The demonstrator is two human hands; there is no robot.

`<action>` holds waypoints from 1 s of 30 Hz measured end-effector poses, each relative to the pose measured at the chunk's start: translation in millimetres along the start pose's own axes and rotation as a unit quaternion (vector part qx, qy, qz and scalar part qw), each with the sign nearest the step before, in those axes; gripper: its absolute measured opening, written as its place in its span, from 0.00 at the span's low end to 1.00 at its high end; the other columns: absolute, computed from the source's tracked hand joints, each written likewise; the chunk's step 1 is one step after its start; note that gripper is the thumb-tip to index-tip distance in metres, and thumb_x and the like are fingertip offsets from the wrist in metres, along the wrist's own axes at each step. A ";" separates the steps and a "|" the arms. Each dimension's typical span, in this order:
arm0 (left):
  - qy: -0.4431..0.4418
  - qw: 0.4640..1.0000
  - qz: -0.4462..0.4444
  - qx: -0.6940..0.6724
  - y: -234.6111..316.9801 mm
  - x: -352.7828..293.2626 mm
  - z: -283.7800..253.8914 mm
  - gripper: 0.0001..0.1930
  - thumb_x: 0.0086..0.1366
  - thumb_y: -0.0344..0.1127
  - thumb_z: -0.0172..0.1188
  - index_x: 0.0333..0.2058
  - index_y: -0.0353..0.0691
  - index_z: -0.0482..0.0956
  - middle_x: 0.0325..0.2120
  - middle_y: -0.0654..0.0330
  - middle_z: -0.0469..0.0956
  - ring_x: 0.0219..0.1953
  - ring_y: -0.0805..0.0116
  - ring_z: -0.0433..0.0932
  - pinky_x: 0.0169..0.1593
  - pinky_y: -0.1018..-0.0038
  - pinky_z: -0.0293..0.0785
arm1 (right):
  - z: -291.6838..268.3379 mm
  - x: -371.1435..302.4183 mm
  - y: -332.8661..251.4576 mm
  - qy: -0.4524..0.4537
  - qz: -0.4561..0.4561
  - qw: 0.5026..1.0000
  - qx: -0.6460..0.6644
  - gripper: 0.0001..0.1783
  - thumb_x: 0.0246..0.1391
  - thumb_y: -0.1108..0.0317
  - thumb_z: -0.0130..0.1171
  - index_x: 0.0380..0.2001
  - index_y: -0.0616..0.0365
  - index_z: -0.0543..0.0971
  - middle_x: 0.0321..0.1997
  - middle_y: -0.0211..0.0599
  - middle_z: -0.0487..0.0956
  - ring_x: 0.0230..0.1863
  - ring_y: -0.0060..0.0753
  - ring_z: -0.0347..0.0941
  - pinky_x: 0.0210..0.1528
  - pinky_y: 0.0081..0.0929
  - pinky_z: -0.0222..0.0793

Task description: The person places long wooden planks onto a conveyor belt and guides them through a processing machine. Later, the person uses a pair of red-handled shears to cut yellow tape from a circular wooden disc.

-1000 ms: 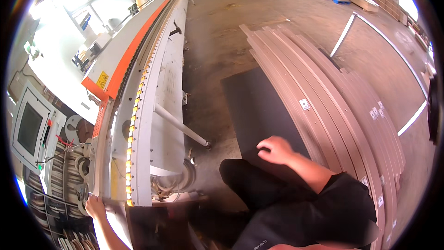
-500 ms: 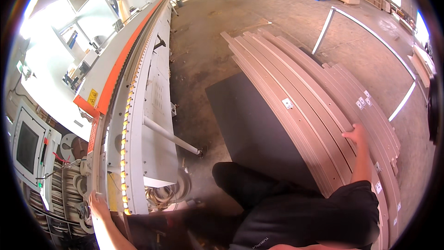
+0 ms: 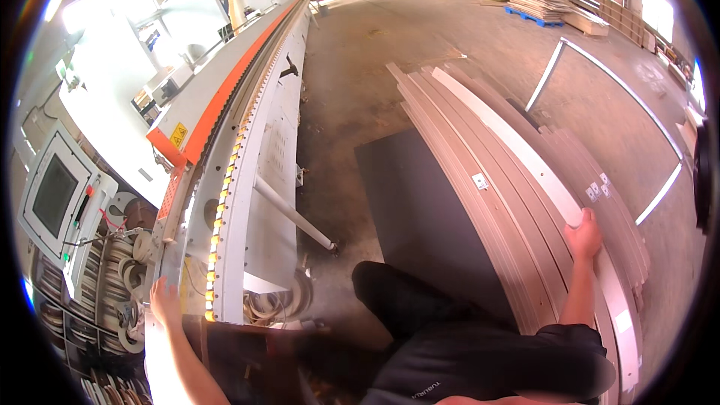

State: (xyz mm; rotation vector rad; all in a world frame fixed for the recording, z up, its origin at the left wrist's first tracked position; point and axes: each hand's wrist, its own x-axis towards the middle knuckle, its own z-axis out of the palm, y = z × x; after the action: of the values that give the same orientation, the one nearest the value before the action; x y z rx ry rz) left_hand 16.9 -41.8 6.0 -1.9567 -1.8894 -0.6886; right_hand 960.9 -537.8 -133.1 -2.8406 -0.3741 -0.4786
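Observation:
My right hand [image 3: 583,236] is closed on a long board strip [image 3: 553,191]. The strip is tipped up, so its pale face shows along its length; its near part runs past my wrist toward the lower right. It belongs to a stack of long brown board strips [image 3: 461,135] lying side by side on my right. My left hand [image 3: 165,301] rests at the near end of a long edge-banding machine [image 3: 285,97], fingers stretched out and apart, holding nothing. It lies beside the grey infeed rail [image 3: 172,259].
A dark flat panel [image 3: 420,202] lies under the stack's left side. A tilted control screen [image 3: 54,199] and rolls of edge band [image 3: 120,277] stand at the left. A slanted white support leg [image 3: 296,217] juts from the machine. A white frame [image 3: 619,86] stands beyond the strips.
My right hand has closed around one strip and tipped it, turning up its pale face. My left hand stays at the machine's near end. The view has shifted slightly left.

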 end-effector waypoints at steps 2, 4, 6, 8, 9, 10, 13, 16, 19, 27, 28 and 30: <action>0.001 1.000 0.016 0.000 4.1 -0.9 -3.7 0.19 0.65 0.33 0.65 0.55 0.40 0.83 0.53 0.53 0.84 0.59 0.49 0.80 0.62 0.57 0.75 | -11.5 7.9 -3.1 0.034 -0.022 0.999 -0.016 0.40 0.45 0.54 0.79 0.63 0.49 0.79 0.69 0.33 0.79 0.59 0.50 0.82 0.57 0.47 0.81; 0.013 0.999 0.037 0.000 18.3 -3.5 -9.0 0.17 0.64 0.33 0.64 0.53 0.40 0.84 0.52 0.53 0.84 0.58 0.49 0.80 0.62 0.57 0.75 | -18.2 21.4 4.9 0.078 -0.062 0.995 -0.029 0.40 0.45 0.55 0.78 0.63 0.49 0.79 0.69 0.32 0.79 0.60 0.48 0.82 0.58 0.46 0.81; 0.019 0.999 0.037 -0.013 19.6 -3.0 -10.5 0.17 0.64 0.33 0.65 0.51 0.40 0.84 0.50 0.53 0.85 0.57 0.48 0.80 0.61 0.56 0.76 | -17.4 33.1 17.0 0.112 -0.099 0.988 -0.025 0.40 0.44 0.56 0.79 0.63 0.50 0.79 0.70 0.31 0.79 0.60 0.47 0.81 0.59 0.45 0.81; 0.030 0.999 0.040 -0.013 19.6 -3.2 -8.3 0.16 0.63 0.33 0.66 0.50 0.39 0.85 0.49 0.52 0.85 0.56 0.47 0.81 0.60 0.55 0.76 | -21.1 35.5 15.1 0.146 -0.139 0.979 -0.012 0.40 0.44 0.58 0.79 0.63 0.50 0.79 0.70 0.30 0.79 0.61 0.46 0.81 0.59 0.44 0.80; 0.037 0.998 0.044 -0.005 19.3 -2.7 -10.0 0.16 0.63 0.33 0.66 0.50 0.39 0.85 0.48 0.51 0.85 0.55 0.46 0.81 0.60 0.55 0.77 | -24.9 34.8 10.8 0.161 -0.158 0.974 0.001 0.39 0.44 0.59 0.78 0.62 0.50 0.79 0.69 0.29 0.79 0.61 0.45 0.81 0.59 0.44 0.80; 0.037 0.998 0.040 -0.007 27.8 -3.1 -12.4 0.16 0.63 0.34 0.66 0.49 0.40 0.85 0.47 0.52 0.85 0.54 0.46 0.81 0.59 0.54 0.77 | -30.8 35.5 6.1 0.175 -0.174 0.969 0.010 0.39 0.44 0.60 0.78 0.62 0.50 0.79 0.69 0.29 0.79 0.61 0.45 0.80 0.59 0.43 0.80; 0.046 0.997 0.053 0.008 36.3 -4.1 -19.8 0.15 0.62 0.35 0.67 0.48 0.41 0.85 0.47 0.54 0.86 0.53 0.46 0.81 0.58 0.54 0.77 | -44.3 35.9 -23.4 0.215 -0.214 0.950 0.077 0.37 0.42 0.63 0.78 0.60 0.53 0.80 0.68 0.29 0.79 0.61 0.45 0.81 0.60 0.43 0.79; 0.041 0.997 0.066 0.015 45.9 -3.8 -27.2 0.15 0.62 0.35 0.68 0.49 0.43 0.85 0.47 0.56 0.86 0.54 0.48 0.81 0.57 0.55 0.76 | -64.5 40.1 -52.6 0.262 -0.285 0.910 0.149 0.37 0.41 0.66 0.79 0.58 0.55 0.81 0.67 0.30 0.80 0.62 0.45 0.81 0.61 0.43 0.79; 0.057 0.995 0.079 0.032 57.5 -4.3 -40.0 0.17 0.62 0.35 0.68 0.50 0.44 0.85 0.48 0.58 0.86 0.55 0.52 0.81 0.58 0.57 0.76 | -86.8 40.4 -86.0 0.287 -0.333 0.875 0.204 0.37 0.40 0.70 0.79 0.58 0.58 0.81 0.65 0.34 0.82 0.61 0.44 0.82 0.61 0.41 0.80; 0.271 0.927 0.259 -0.029 212.0 -36.6 -104.3 0.24 0.61 0.35 0.71 0.56 0.45 0.81 0.65 0.62 0.78 0.66 0.53 0.74 0.67 0.50 0.69 | -116.8 27.3 -133.8 0.277 -0.465 0.773 0.332 0.39 0.34 0.71 0.78 0.56 0.62 0.81 0.61 0.47 0.84 0.57 0.51 0.83 0.58 0.46 0.80; 0.291 0.909 0.294 -0.057 241.3 -52.5 -114.5 0.26 0.60 0.36 0.73 0.57 0.44 0.79 0.66 0.62 0.77 0.68 0.50 0.72 0.69 0.47 0.68 | -115.6 22.2 -141.2 0.265 -0.483 0.756 0.353 0.39 0.32 0.71 0.78 0.56 0.63 0.81 0.61 0.48 0.84 0.56 0.52 0.83 0.58 0.47 0.80; 0.294 0.875 0.382 -0.040 292.4 -92.5 -137.1 0.27 0.59 0.40 0.76 0.56 0.50 0.79 0.67 0.63 0.76 0.70 0.49 0.72 0.72 0.45 0.64 | -108.9 10.1 -164.1 0.229 -0.523 0.721 0.393 0.41 0.29 0.69 0.78 0.55 0.63 0.81 0.60 0.49 0.84 0.54 0.53 0.83 0.57 0.48 0.80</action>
State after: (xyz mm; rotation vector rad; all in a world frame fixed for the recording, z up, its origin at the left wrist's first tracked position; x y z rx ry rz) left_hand 292.2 -212.7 94.8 -1.9946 -0.6551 -0.9503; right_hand 891.8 -411.1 1.2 -1.3818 -1.6050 -0.8861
